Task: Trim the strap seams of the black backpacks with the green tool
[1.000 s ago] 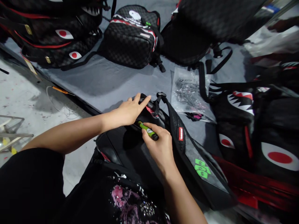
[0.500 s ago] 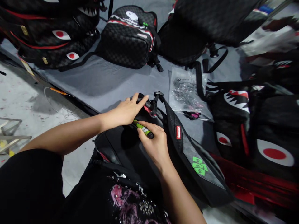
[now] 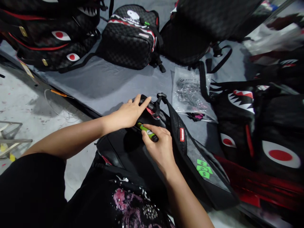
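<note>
My right hand [image 3: 161,147] is closed around a green marker [image 3: 148,132] with a black end. Its tip points up and left to the back of a black backpack [image 3: 140,164], and my left hand partly hides the spot. My left hand [image 3: 130,112] lies on the upper part of that backpack with its fingers spread, close to the top handle and the red lining. A wide shoulder strap [image 3: 192,148] with a red label and a green dollar print runs down to the right of my right hand. The backpack rests against my body.
Stacked shark-eye backpacks [image 3: 47,44] stand at the back left, a small checkered bag [image 3: 129,41] beside them. A clear plastic bag [image 3: 187,91] lies right of the handle on the grey cloth [image 3: 104,82]. More shark backpacks [image 3: 239,114] crowd the right.
My right hand has shifted slightly to the right and down with the marker. My left hand keeps its place on the backpack.
</note>
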Demonstrator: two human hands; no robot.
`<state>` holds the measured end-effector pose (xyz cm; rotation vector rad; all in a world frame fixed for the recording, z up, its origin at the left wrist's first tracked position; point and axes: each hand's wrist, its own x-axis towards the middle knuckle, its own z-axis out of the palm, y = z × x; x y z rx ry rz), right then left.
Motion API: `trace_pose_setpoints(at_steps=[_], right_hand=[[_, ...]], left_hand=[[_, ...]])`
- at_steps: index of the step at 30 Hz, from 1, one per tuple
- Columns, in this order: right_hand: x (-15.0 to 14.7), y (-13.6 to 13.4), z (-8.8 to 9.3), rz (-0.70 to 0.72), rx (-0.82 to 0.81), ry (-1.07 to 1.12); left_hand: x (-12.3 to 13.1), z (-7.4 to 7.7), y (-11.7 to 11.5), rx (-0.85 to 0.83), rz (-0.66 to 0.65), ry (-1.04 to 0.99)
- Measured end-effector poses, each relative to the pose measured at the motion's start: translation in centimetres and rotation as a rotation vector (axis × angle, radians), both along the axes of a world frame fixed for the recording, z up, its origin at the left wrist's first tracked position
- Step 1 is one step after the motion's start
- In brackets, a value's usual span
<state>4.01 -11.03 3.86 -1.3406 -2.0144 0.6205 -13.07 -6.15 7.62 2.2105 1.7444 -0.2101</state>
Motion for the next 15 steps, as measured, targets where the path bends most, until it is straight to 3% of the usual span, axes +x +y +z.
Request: trace_pose_setpoints(at_steps=[15], right_hand=[[-0.58,-0.21,0.0,-0.033,0.022,-0.024]], left_hand=[[-0.07,-0.47,0.1,0.033,-0.017,0.009]])
